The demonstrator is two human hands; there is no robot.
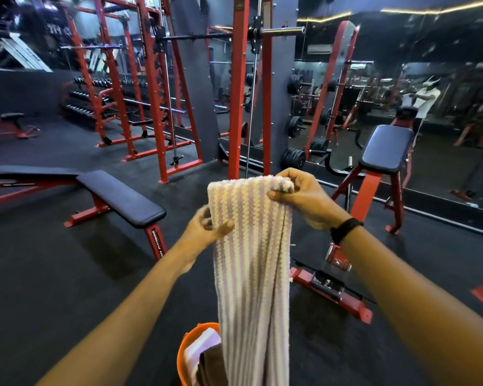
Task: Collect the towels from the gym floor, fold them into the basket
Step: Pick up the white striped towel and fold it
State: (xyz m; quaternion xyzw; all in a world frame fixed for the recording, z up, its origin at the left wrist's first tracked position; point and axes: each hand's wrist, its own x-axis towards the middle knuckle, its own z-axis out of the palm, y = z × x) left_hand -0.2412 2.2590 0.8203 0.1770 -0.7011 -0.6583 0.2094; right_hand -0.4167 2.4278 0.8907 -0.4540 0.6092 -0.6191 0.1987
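Head view: folding step; right hand (299,196) pinches the striped towel (251,260) top corner, left hand (207,227) grips its edge; next, halve it into the orange basket (183,355)

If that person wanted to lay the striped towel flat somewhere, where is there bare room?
Bare floor lies left of the orange basket, in front of the flat bench; the bench pad is bare too. To the right it is crowded: red frame parts lie on the floor below the angled seat.
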